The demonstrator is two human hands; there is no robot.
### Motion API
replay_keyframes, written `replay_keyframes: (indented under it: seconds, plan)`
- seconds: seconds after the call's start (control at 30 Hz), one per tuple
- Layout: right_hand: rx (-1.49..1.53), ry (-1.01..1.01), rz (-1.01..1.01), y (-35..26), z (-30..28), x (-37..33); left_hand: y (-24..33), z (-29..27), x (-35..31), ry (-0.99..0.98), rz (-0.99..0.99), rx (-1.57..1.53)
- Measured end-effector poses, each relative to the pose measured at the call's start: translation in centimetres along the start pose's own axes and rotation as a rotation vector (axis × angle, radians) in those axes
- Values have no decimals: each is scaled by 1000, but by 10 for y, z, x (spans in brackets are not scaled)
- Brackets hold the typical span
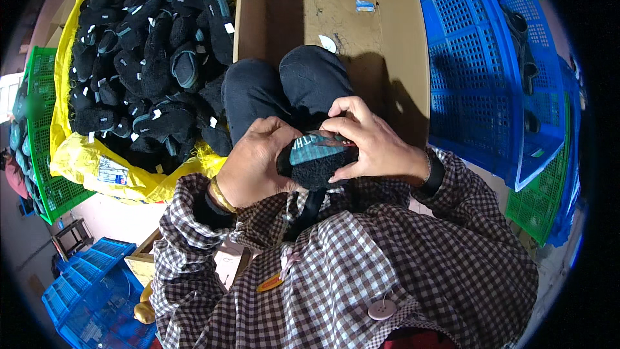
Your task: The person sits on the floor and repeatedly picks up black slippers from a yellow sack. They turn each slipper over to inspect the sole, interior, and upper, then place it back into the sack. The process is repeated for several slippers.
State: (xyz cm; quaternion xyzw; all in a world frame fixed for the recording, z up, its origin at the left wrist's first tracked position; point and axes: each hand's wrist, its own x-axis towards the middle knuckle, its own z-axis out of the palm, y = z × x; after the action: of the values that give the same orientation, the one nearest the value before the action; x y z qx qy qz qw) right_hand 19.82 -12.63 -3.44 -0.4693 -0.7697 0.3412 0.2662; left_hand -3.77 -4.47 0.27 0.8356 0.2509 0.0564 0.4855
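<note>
Above my lap I hold a small black fleecy slipper upper with a teal striped panel that bears pale lettering. My left hand is closed on its left side, thumb and fingers pressing the edge. On the other side my right hand is bent around the piece, its thumb against the black fleece. A thin dark reddish tool, perhaps thread snips, lies across the teal panel under my right fingers. Its exact shape is partly hidden by them.
At the left, a yellow sack is heaped with black fleecy slipper pieces. An open cardboard box holding a few scraps stands ahead of my knees. Blue plastic crates rise at the right. Green crates and a blue basket stand left.
</note>
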Motion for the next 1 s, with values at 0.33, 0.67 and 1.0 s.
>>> replay_keyframes:
  seconds: [0.33, 0.67, 1.0]
  plan:
    - [-61, -108, 77, 2, -1, 10, -9, 7, 16, -6, 74, 216]
    - [-137, -50, 24, 10, 1, 6, -3, 29, 5, 273, 52, 241]
    - [-6, 134, 17, 18, 3, 6, 3, 33, 3, 384, -7, 273]
